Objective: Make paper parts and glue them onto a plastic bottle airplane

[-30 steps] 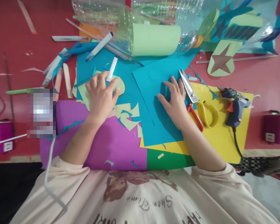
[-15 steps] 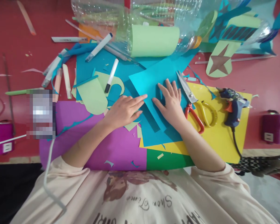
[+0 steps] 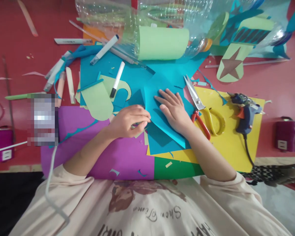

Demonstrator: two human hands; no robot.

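Folding over the blue sheet (image 3: 162, 98) just left of the scissors (image 3: 201, 108), having brought the left hand (image 3: 127, 122) across from the marker (image 3: 117, 79); pinching its raised edge with curled fingers (image 3: 143, 118), pressing it flat under the open, empty right hand (image 3: 173, 109).

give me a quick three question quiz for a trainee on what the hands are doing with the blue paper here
1. True or false: the right hand lies palm down on the blue sheet.
2. What lies on the yellow sheet just beside the right hand? A scissors B stapler C tape roll
3. On what is the grip of the left hand closed?
Key: 1 true; 2 A; 3 the raised edge of the blue sheet.
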